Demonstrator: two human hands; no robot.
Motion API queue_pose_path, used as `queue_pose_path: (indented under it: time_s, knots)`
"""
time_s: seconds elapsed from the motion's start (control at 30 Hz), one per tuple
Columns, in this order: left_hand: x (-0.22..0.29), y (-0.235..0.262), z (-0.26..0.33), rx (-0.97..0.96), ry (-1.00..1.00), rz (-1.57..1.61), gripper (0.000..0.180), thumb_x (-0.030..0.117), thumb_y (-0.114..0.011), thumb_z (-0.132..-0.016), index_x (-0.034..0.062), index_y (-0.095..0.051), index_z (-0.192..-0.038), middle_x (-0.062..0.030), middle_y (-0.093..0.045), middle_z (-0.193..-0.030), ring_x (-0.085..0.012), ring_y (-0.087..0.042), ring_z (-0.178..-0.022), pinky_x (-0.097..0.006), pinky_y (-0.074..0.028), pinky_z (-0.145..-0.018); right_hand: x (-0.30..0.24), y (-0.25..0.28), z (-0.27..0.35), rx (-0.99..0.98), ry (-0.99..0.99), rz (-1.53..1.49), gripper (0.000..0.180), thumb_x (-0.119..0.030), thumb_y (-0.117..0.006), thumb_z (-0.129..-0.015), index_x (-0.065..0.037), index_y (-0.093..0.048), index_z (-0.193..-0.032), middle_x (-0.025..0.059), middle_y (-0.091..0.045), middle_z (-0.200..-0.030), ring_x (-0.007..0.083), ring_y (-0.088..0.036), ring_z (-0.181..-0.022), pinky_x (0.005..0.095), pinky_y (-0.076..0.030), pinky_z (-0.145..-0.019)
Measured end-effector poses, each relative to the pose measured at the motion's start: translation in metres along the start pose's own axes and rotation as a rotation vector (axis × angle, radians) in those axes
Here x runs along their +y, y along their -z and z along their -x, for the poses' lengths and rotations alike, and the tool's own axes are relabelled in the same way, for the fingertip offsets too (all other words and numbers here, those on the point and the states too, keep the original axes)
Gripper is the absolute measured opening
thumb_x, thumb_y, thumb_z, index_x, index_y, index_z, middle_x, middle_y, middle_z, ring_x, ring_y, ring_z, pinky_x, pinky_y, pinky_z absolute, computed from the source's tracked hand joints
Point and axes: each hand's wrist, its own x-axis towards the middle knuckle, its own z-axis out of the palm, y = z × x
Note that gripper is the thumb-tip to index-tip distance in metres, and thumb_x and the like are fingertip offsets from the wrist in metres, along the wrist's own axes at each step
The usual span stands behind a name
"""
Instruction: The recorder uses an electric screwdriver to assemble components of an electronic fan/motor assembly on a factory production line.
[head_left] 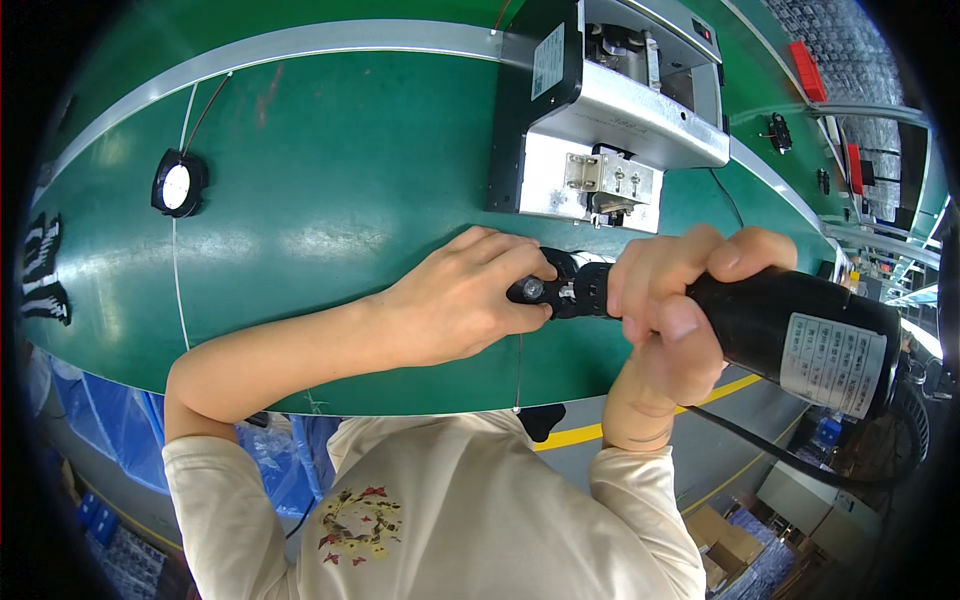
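Note:
My right hand (680, 300) is wrapped round a thick black cylindrical corded hand tool (790, 325) with a white label. Its body slants down to the right, and a black cable (790, 460) loops from its rear end. On the green table, my left hand (465, 295) pinches a small black part (530, 291) with a round shiny piece on top, between thumb and fingers. A ribbed black collar (594, 290) shows between the two hands, against the small part. Whether the collar belongs to the tool or to the part, I cannot tell.
A silver and black bench machine (620, 125) stands just beyond my hands. A round black device with a white face (177, 188) lies at the left of the green table (330, 140). Small black parts (780, 132) and red bins (806, 70) are at the far right.

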Motion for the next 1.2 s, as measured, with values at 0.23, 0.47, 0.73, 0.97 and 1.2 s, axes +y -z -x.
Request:
queue_pose_path:
  time_s: [0.23, 0.47, 0.73, 0.97, 1.2]
  knots:
    - [0.001, -0.001, 0.0, 0.019, 0.013, 0.002, 0.019, 0.013, -0.067, -0.075, 0.0137, -0.075, -0.091, -0.0071, -0.06, -0.107, -0.0251, -0.059, -0.101, -0.037, -0.047, -0.089, 0.006, 0.003, 0.004, -0.049, -0.025, -0.048, 0.04, 0.004, -0.064, -0.078, -0.005, -0.04, -0.108, 0.0067, -0.054, -0.069, 0.0141, -0.053, -0.056, 0.0285, -0.048, -0.055]
    - [0.0, 0.0, 0.002, 0.01, -0.019, -0.005, 0.019, 0.012, -0.068, -0.073, 0.0129, -0.074, -0.091, -0.0077, -0.059, -0.11, -0.0263, -0.059, -0.103, -0.038, -0.046, -0.09, 0.002, 0.003, 0.001, -0.051, 0.012, -0.016, 0.039, -0.005, -0.064, -0.08, -0.007, -0.041, -0.112, 0.0037, -0.046, -0.063, 0.0135, -0.044, -0.043, 0.0318, -0.042, -0.045]
    - [0.001, 0.0, 0.002, -0.013, -0.011, 0.017, 0.019, 0.01, -0.071, -0.073, 0.0126, -0.073, -0.092, -0.007, -0.058, -0.113, -0.0268, -0.058, -0.105, -0.04, -0.046, -0.091, -0.016, 0.014, -0.051, 0.002, 0.2, -0.055, 0.045, -0.009, -0.05, -0.084, -0.011, -0.047, -0.129, 0.0021, -0.041, -0.07, 0.0123, -0.04, -0.051, 0.033, -0.04, -0.053]
    - [-0.001, -0.003, 0.003, 0.002, -0.007, -0.001, 0.018, 0.01, -0.07, -0.073, 0.0135, -0.071, -0.091, -0.0063, -0.057, -0.113, -0.0261, -0.057, -0.107, -0.04, -0.046, -0.092, -0.006, 0.001, -0.055, 0.054, 0.114, 0.018, 0.041, -0.008, -0.05, -0.081, -0.008, -0.049, -0.123, 0.0032, -0.042, -0.066, 0.0121, -0.038, -0.046, 0.0335, -0.04, -0.05]
    - [-0.004, -0.002, 0.007, -0.04, -0.012, -0.011, 0.021, 0.014, -0.073, -0.076, 0.0147, -0.074, -0.097, -0.0097, -0.057, -0.116, -0.0318, -0.058, -0.113, -0.043, -0.048, -0.094, -0.013, 0.009, 0.001, -0.106, 0.13, -0.125, 0.049, -0.004, -0.054, -0.082, -0.007, -0.044, -0.13, 0.0034, -0.044, -0.065, 0.013, -0.042, -0.044, 0.0321, -0.042, -0.048]
